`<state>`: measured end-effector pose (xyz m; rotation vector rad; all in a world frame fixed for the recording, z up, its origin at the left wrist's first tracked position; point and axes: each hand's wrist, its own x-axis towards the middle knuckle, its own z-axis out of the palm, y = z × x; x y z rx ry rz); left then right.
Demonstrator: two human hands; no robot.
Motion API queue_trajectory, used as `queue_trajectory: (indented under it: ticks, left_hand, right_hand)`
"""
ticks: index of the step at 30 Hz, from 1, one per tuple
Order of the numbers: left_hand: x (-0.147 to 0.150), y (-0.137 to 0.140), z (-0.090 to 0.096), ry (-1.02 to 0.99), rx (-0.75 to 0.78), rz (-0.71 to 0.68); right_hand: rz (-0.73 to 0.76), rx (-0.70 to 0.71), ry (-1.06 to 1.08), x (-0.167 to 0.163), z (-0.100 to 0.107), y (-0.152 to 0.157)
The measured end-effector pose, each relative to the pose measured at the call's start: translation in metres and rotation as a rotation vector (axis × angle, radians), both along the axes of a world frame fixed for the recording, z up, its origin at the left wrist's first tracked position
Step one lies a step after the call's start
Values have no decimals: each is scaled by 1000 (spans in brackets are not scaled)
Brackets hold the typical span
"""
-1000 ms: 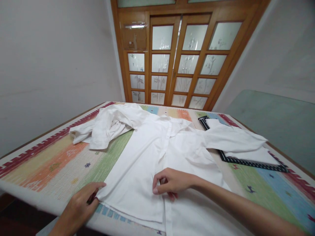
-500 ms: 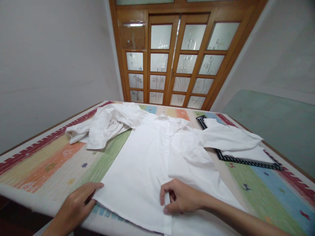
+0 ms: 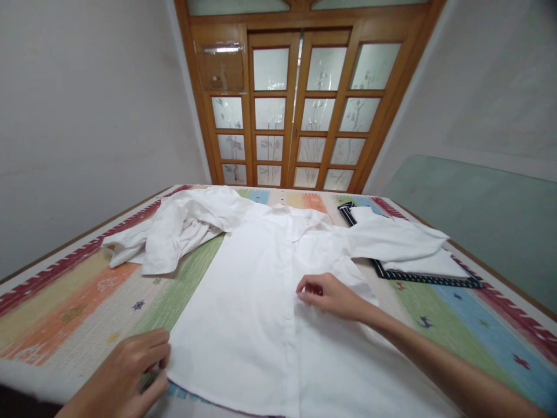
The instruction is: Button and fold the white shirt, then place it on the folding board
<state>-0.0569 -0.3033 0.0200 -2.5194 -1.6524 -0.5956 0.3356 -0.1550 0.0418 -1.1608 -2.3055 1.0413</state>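
Note:
A white button-front shirt (image 3: pixel 248 302) lies spread out, its collar toward the far side and its hem near me. My left hand (image 3: pixel 137 368) is at the shirt's lower left edge, with bent fingers and thumb closing on the fabric there. Over the right front panel, just beside the button placket (image 3: pixel 288 325), is my right hand (image 3: pixel 328 295). Its fingers are curled in toward the thumb, and no fabric shows between them. The left sleeve (image 3: pixel 163 232) lies bunched, while the right sleeve (image 3: pixel 395 235) stretches outward.
A striped, multicoloured cloth (image 3: pixel 108 307) covers the table. Under the right sleeve sits a folded white and black patterned item (image 3: pixel 429 277). Wooden glass-paned doors (image 3: pixel 300 110) stand beyond, and a pale green panel (image 3: pixel 474 209) leans at the right wall.
My right hand has moved up along the placket, away from the hem. My left hand has shifted slightly left and down at the shirt's edge. The camera view has moved a little.

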Motion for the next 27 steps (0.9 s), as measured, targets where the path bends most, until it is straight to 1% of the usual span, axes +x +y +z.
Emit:
queue_trajectory:
  ticks: [1, 3, 4, 6, 8, 9, 10, 12, 15, 18, 20, 23, 27]
  left_hand:
    - [10, 6, 6, 8, -19, -86]
    - [35, 20, 14, -31, 45, -151]
    - [48, 26, 16, -49, 44, -172]
    - [77, 35, 16, -78, -8, -223]
    - [104, 41, 13, -70, -110, -266]
    - [115, 43, 10, -61, -144, -272]
    - [124, 45, 6, -48, -167, -283]
    - [135, 50, -4, -14, -187, -296]
    - [133, 55, -25, 48, -174, -252]
    - [118, 58, -46, 116, -81, -110]
    - [108, 57, -56, 151, -3, -19]
    - [98, 54, -66, 175, 78, 73]
    - [97, 52, -70, 173, 122, 118]
  right_hand:
    - [-59, 76, 5, 5, 3, 13]
    - [-154, 205, 4, 14, 7, 40]
    - [-188, 245, -4, 18, 8, 54]
    - [-236, 296, -22, 23, 6, 82]
    - [-294, 349, -49, 24, 1, 107]
    - [-300, 379, -68, 23, -3, 118]
    - [-299, 414, -91, 21, -6, 128]
    - [-246, 477, -150, 14, -13, 143]
    - [-165, 513, -293, 3, -20, 156]
    - [-162, 505, -445, -4, -21, 162]
    - [-173, 512, -499, -5, -20, 166]
    - [-150, 514, -471, -1, -18, 169]
    - [-103, 517, -359, 4, -20, 170]
